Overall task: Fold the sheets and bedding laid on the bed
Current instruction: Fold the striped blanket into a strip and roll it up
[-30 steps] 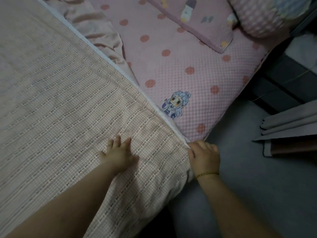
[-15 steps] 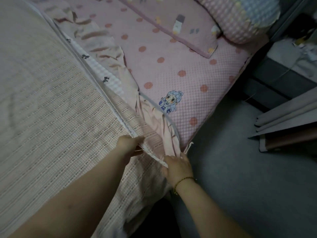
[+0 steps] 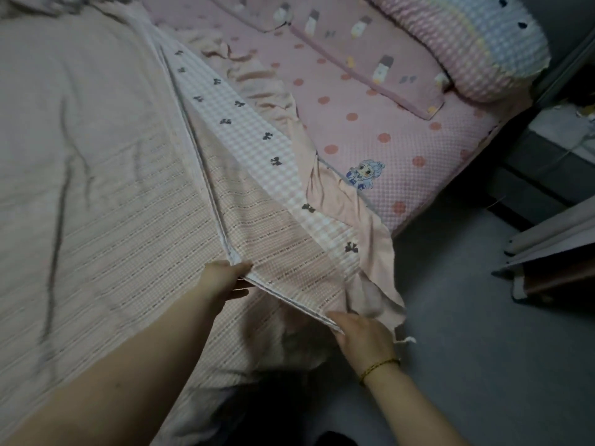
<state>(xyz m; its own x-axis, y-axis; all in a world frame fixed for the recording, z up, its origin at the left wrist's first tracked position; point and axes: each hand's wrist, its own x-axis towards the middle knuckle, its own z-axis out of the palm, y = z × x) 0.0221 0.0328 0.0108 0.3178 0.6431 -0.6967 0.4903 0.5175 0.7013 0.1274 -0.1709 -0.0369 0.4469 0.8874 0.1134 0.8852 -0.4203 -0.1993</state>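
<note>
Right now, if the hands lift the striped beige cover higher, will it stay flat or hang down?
Probably hang: the striped beige cover already creases and droops off the bed. The left hand and right hand lift its edge easily, so it seems light.

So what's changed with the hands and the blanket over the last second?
The left hand, flat on the woven blanket before, now grips its white-trimmed edge and has peeled it back leftward. The right hand has slid down along that edge. This uncovered the gingham bow-print sheet and pink ruffle. The polka-dot mattress cover and pillows stayed put.
</note>
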